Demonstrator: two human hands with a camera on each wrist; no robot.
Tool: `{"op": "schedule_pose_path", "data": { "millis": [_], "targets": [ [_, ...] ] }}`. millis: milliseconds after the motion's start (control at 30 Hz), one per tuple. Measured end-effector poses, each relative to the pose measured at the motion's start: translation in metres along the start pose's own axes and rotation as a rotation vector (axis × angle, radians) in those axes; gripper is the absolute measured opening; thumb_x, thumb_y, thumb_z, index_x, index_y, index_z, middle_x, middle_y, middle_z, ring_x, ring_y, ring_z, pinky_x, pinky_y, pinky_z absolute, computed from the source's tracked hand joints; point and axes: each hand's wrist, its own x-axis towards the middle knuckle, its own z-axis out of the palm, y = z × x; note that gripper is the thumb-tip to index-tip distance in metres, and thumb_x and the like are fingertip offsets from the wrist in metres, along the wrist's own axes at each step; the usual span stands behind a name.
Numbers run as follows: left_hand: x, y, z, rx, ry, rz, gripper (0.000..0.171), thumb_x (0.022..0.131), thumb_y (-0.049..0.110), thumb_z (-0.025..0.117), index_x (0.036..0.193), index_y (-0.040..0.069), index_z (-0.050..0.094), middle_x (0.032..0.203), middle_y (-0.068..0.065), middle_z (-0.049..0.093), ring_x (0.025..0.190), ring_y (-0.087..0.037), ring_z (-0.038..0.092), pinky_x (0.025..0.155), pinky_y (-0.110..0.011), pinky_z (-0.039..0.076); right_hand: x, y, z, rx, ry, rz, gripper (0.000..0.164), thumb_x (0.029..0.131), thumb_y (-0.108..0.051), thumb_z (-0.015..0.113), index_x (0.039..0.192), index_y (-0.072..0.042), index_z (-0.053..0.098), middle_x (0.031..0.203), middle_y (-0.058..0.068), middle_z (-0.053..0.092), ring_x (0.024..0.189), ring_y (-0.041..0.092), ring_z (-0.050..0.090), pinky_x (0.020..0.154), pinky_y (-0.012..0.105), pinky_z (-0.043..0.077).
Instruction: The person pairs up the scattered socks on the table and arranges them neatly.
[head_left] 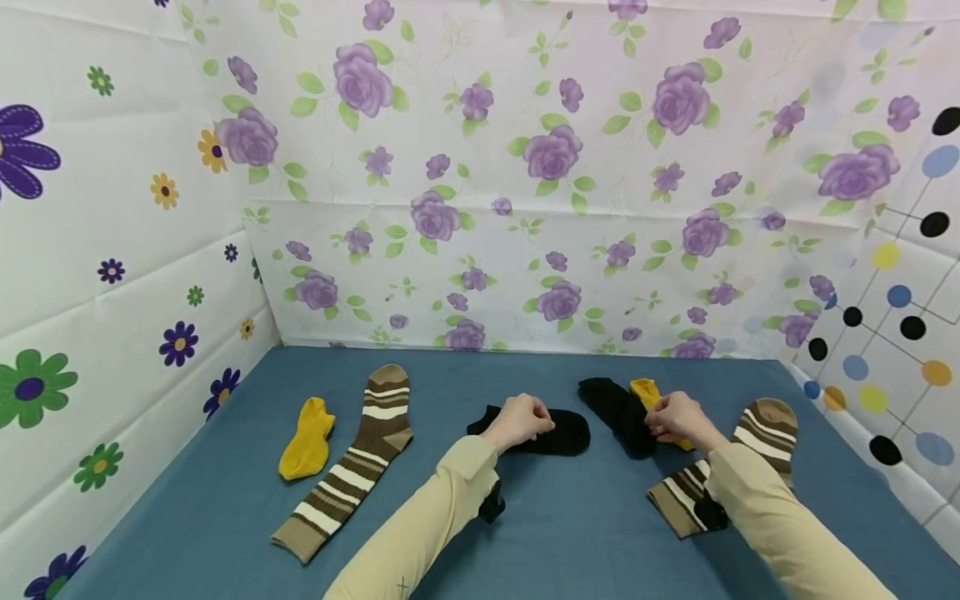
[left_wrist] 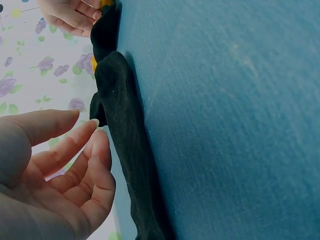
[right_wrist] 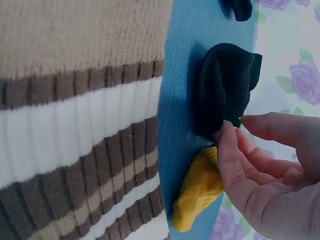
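Note:
My left hand (head_left: 521, 419) is over a black sock (head_left: 570, 432) lying near the middle of the blue table. In the left wrist view, its thumb and fingers are apart beside that sock (left_wrist: 131, 150), with nothing between them. At the right, my right hand (head_left: 681, 419) pinches the edge of another black sock (head_left: 618, 415) between thumb and fingertips; the right wrist view shows this black sock (right_wrist: 225, 85) bunched up. A yellow sock (head_left: 645, 389) lies partly hidden behind the right hand. Under the right forearm is a striped brown, white and tan sock (head_left: 767, 433).
On the left of the blue table (head_left: 225, 517) lie another yellow sock (head_left: 306, 442) and a long striped sock (head_left: 358, 457). Flowered cloth walls (head_left: 480, 275) enclose the table at the back and sides. Black wrist devices (head_left: 491, 503) sit below both sleeves.

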Motion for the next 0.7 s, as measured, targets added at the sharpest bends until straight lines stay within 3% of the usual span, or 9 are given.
{"op": "schedule_pose_path", "data": {
  "millis": [267, 467, 700],
  "targets": [
    [0.002, 0.003, 0.002, -0.001, -0.001, 0.002, 0.011, 0.086, 0.007, 0.062, 0.084, -0.003, 0.067, 0.074, -0.005, 0.061, 0.063, -0.023, 0.057, 0.052, -0.025, 0.043, -0.001, -0.004, 0.005, 0.025, -0.039, 0.014, 0.008, 0.083, 0.002, 0.057, 0.084, 0.01, 0.058, 0.066, 0.013, 0.059, 0.056, 0.019, 0.059, 0.056, 0.033, 0.051],
    [0.002, 0.007, 0.008, 0.001, -0.016, 0.022, 0.011, 0.086, 0.007, 0.062, 0.083, -0.003, 0.066, 0.075, -0.011, 0.062, 0.065, -0.028, 0.058, 0.051, -0.024, 0.043, -0.005, -0.006, 0.005, 0.033, -0.062, 0.025, 0.008, 0.084, 0.002, 0.057, 0.084, 0.01, 0.057, 0.068, 0.014, 0.06, 0.058, 0.022, 0.06, 0.057, 0.034, 0.051],
    [0.0, 0.014, 0.02, 0.004, -0.042, 0.027, 0.008, 0.086, 0.005, 0.062, 0.08, 0.002, 0.066, 0.071, -0.006, 0.061, 0.062, -0.022, 0.059, 0.052, -0.024, 0.045, -0.009, -0.006, 0.001, 0.028, -0.059, 0.051, 0.009, 0.084, 0.002, 0.056, 0.086, 0.011, 0.055, 0.069, 0.016, 0.06, 0.06, 0.022, 0.061, 0.059, 0.034, 0.052]
  ]
}}
